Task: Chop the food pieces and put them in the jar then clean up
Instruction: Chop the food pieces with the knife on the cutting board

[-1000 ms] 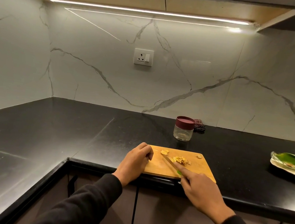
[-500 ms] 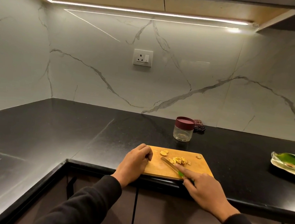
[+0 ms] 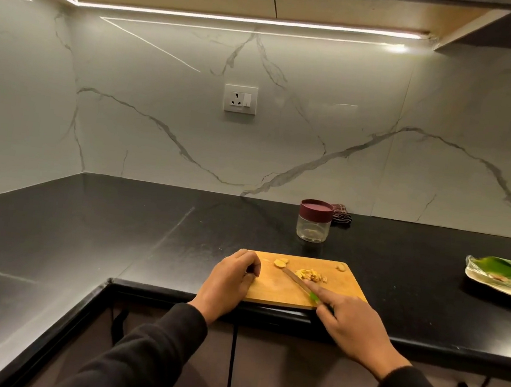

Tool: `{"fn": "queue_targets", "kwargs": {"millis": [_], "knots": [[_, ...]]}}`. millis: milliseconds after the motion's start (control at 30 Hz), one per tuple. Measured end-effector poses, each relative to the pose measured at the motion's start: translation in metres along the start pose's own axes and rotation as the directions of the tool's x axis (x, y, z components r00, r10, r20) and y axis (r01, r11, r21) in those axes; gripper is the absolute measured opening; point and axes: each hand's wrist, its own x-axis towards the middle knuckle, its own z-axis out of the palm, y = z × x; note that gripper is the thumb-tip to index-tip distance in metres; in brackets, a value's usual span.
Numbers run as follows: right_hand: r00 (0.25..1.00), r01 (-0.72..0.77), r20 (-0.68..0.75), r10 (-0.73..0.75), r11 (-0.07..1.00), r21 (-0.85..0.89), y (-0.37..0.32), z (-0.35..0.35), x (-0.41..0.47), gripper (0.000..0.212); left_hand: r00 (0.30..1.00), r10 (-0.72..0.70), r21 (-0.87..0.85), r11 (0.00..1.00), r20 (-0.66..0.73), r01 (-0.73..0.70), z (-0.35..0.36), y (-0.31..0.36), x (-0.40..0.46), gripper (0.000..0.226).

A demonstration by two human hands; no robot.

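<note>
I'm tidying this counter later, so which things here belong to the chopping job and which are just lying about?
In use:
cutting board
knife, held by the right hand
chopped pieces
lidded jar
left hand, resting on the board

Lying about:
checked cloth
leaf-lined plate
wall socket

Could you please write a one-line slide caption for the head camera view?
Right hand holds a green-handled knife over chopped pieces on a wooden cutting board; left hand steadies its edge.
</note>
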Motion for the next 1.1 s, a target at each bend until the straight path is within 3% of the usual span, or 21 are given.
{"fn": "queue_targets", "kwargs": {"millis": [133, 300, 600, 900, 1100], "knots": [[1.000, 0.006, 0.002, -0.006, 1.000, 0.007, 0.001, 0.000, -0.002, 0.046, 0.999, -0.028, -0.017, 0.999, 0.018, 0.029, -0.001, -0.001, 0.003, 0.022], [1.000, -0.018, -0.005, 0.018, 1.000, 0.003, 0.002, 0.000, 0.002, 0.046, 0.978, -0.206, -0.074, 0.976, 0.011, 0.206, -0.001, 0.007, 0.021, 0.009], [0.999, -0.032, -0.018, 0.032, 0.999, -0.010, 0.000, 0.002, -0.001, 0.046, 0.946, -0.289, 0.190, 0.947, 0.147, 0.260, 0.032, 0.021, 0.055, 0.044], [0.998, -0.039, -0.043, 0.039, 0.999, 0.006, -0.002, 0.002, -0.003, 0.046, 0.946, -0.296, 0.170, 0.947, 0.131, 0.273, 0.038, 0.016, 0.061, 0.036], [0.998, -0.042, -0.046, 0.042, 0.999, 0.014, -0.003, 0.002, -0.004, 0.045, 0.943, -0.318, 0.053, 0.948, 0.097, 0.314, 0.036, 0.016, 0.058, 0.030]]}}
